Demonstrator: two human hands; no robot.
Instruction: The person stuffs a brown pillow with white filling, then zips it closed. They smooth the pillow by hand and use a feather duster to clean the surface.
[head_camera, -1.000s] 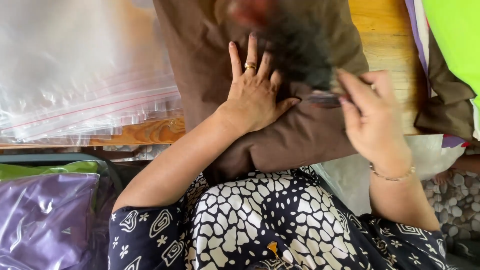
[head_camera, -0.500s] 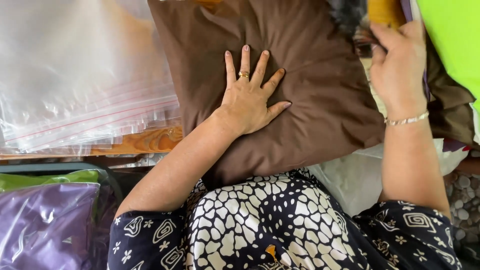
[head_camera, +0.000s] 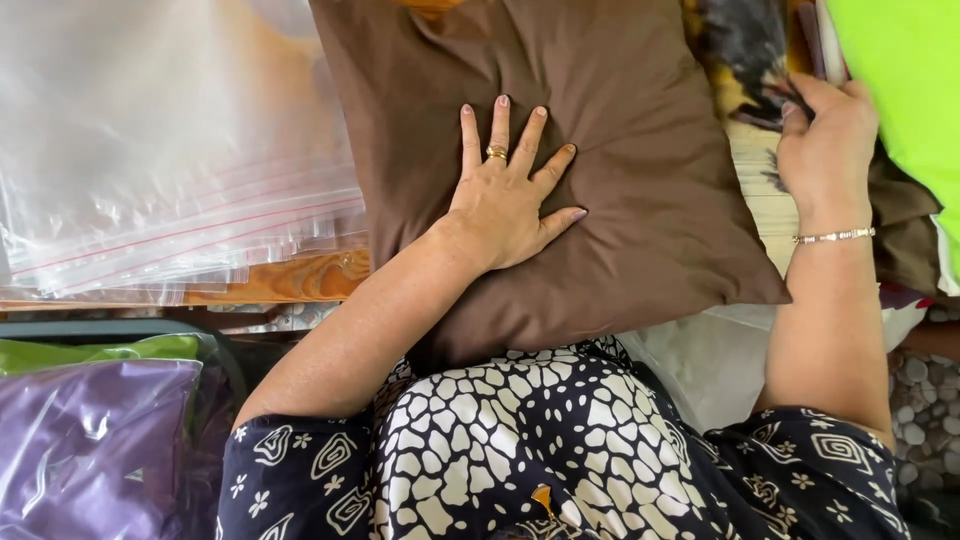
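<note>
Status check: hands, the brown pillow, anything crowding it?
Left hand flat on brown pillow. Right hand on patterned fabric beside it. Plastic bags stacked left.

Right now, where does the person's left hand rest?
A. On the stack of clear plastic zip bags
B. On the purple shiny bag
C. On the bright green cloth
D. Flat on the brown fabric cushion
D: the left hand lies palm down, its fingers spread, on the brown fabric cushion.

Plump brown cushion (head_camera: 620, 200), lying flat, dented mid-face
</note>
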